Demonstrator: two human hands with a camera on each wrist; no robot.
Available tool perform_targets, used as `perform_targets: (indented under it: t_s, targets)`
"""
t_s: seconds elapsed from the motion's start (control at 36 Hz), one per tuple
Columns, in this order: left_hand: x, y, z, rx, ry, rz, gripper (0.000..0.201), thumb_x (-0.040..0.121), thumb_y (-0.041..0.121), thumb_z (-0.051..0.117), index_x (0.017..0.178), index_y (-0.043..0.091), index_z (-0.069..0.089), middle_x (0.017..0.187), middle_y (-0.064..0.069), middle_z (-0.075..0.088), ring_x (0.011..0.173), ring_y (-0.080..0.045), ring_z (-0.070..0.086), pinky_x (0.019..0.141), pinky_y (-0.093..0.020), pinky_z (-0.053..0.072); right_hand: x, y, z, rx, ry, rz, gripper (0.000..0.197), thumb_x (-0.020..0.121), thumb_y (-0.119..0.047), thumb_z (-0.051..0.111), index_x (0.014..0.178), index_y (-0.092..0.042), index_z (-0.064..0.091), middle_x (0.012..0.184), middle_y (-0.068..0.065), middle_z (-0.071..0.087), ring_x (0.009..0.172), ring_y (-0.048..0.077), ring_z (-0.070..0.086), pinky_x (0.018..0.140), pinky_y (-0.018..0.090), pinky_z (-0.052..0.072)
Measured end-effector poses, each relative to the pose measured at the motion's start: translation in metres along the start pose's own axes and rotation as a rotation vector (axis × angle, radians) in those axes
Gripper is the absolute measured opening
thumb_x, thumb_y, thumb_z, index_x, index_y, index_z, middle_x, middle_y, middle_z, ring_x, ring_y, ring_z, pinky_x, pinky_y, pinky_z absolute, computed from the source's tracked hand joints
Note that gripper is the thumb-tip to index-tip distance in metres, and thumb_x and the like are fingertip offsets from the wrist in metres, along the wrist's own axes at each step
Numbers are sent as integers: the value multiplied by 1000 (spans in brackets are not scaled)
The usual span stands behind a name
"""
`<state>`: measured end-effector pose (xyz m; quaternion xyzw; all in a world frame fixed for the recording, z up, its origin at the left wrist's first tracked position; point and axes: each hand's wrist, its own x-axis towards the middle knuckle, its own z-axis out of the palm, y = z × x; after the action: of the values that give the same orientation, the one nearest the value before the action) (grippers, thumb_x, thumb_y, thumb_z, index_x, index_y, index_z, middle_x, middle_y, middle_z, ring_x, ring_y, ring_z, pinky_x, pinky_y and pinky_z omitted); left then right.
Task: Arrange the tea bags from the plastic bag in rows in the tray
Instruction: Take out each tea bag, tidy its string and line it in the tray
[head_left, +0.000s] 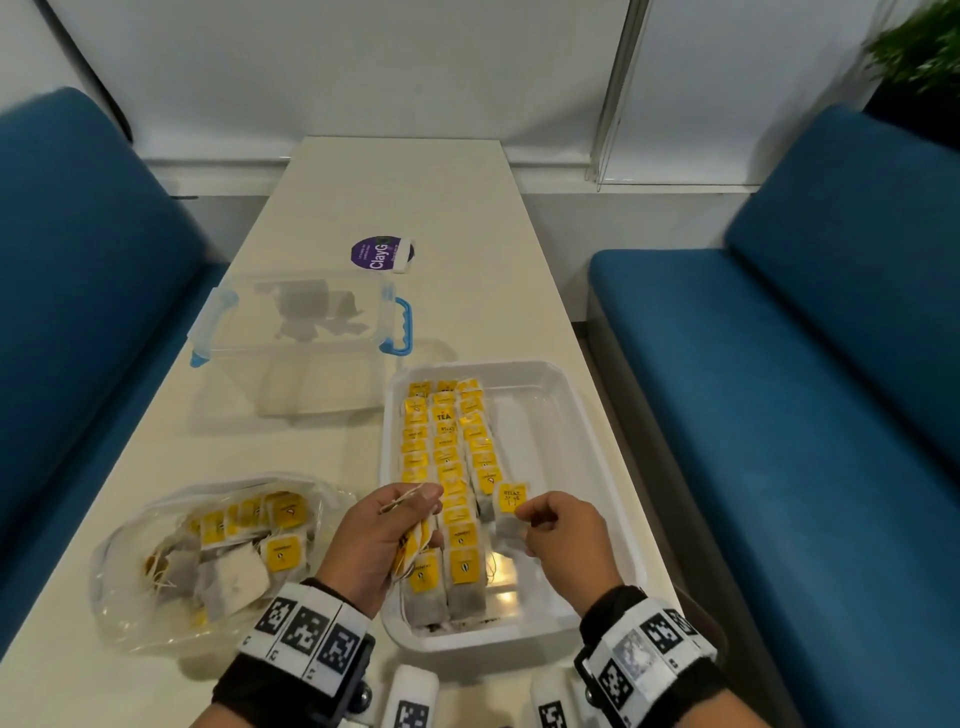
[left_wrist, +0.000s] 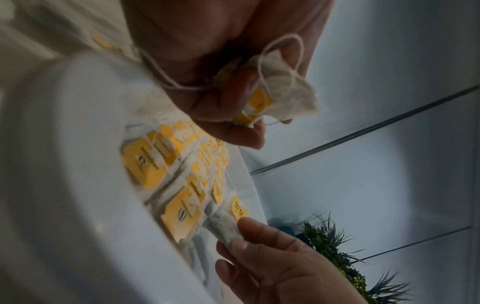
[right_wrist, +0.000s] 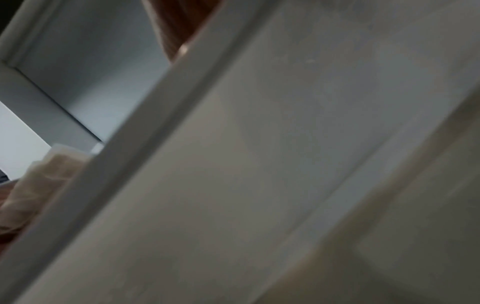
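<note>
A white tray (head_left: 602, 467) lies on the table with three rows of yellow-tagged tea bags (head_left: 447, 452) along its left side. My left hand (head_left: 421, 512) hovers over the near end of the rows and grips a small bundle of tea bags (left_wrist: 283, 86) with loose strings. My right hand (head_left: 524, 517) pinches a single tea bag (head_left: 511, 500) at the near end of the third row. In the left wrist view that tea bag (left_wrist: 223, 226) is between the right hand's fingertips (left_wrist: 249, 228). To the left lies the clear plastic bag (head_left: 130, 561) with several tea bags inside. The right wrist view shows mostly the tray wall (right_wrist: 259, 164).
A clear storage box with blue latches (head_left: 402, 322) stands behind the tray, with a purple round label (head_left: 382, 254) farther back. Blue sofas (head_left: 779, 364) flank the narrow white table (head_left: 395, 197). The tray's right half (head_left: 550, 447) holds no tea bags. A plant (head_left: 919, 47) stands at the far right.
</note>
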<state>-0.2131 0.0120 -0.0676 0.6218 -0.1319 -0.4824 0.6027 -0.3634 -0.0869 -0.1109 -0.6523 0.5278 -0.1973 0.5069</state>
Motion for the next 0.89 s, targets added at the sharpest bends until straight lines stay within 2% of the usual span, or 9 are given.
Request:
perform_targets:
  t_s: [0.08,0.19,0.28,0.42,0.53,0.58,0.72,0.81,0.89]
  targets:
    - [1,-1,-2,24,-9,-2,13,86,17,62,86,5,63,76,-8,64,46,-10,59,35,-15,35,3,0,6,-66,-24,-37,34,83,11,48,85,-18,66,85,-6,61,87,15,60,85,28,53]
    - [5,-3,-5,86,-4,-9,16,85,23,64,83,8,65,67,-7,65,49,-13,57,37,-14,31,2,3,8,-137,-96,-122,28,87,5,52,100,-16,66,98,-6,61,92,7,57,74,4,43]
    - [6,-4,-6,120,10,-6,14,85,25,65,83,11,66,69,-5,66,49,-11,58,38,-15,30,1,3,7,-162,-142,-163,27,88,3,51,101,-18,64,98,-8,60,87,-2,54,71,-2,40]
    - [7,-6,-6,158,11,14,17,84,27,65,85,10,67,67,-4,66,49,-11,58,37,-16,30,3,3,9,-198,-207,-186,27,91,-1,49,103,-23,61,101,-11,56,88,1,53,71,1,40]
    - [8,-8,-7,149,0,14,19,84,25,65,88,6,67,69,-4,66,49,-12,58,37,-16,29,3,3,8,-260,-272,-167,35,93,-4,47,125,-18,53,123,-5,50,107,10,50,91,15,39]
    - [9,-8,-8,151,-5,10,21,84,26,65,89,6,67,71,-7,66,50,-13,58,38,-15,29,3,2,7,-285,-302,-152,39,93,-4,46,129,-17,48,129,-3,46,114,13,48,94,18,38]
    - [10,-9,-9,146,-15,13,22,84,25,64,90,5,67,73,-10,65,49,-12,58,38,-15,29,4,4,7,-293,-316,-145,38,93,2,43,128,-14,46,126,-3,39,103,8,44,76,0,36]
    - [10,-10,-9,147,-18,19,20,85,24,64,90,5,67,74,-8,65,49,-13,58,37,-15,29,4,7,7,-298,-294,-142,39,92,2,44,127,-15,47,128,0,38,96,7,46,81,5,37]
    - [10,-10,-10,157,-18,20,19,85,25,64,87,6,67,73,-11,64,50,-15,56,37,-15,29,3,8,7,-250,-253,-132,40,92,3,44,126,-17,49,124,-1,37,93,5,48,73,2,40]
